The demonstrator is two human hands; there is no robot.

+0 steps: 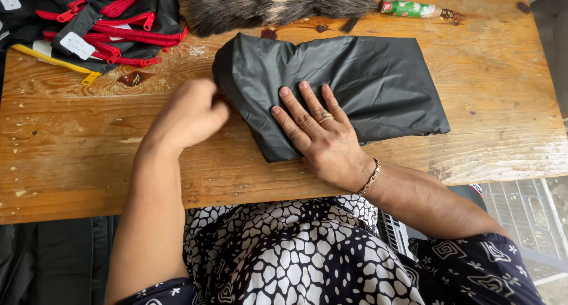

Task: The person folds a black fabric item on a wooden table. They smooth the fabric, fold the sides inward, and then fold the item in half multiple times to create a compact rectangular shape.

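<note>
Fingers (296,107) of the right hand (319,136) lie spread flat on the folded black fabric (355,80) at frame centre; the left hand (192,113) curls, pinching its left edge. Folding looks nearly finished on the wooden tabletop (71,157).

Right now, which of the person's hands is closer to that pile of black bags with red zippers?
The left hand. It sits at the folded black fabric's left edge, just below the zippered pile. The right hand lies flat on the fabric, farther right.
</note>
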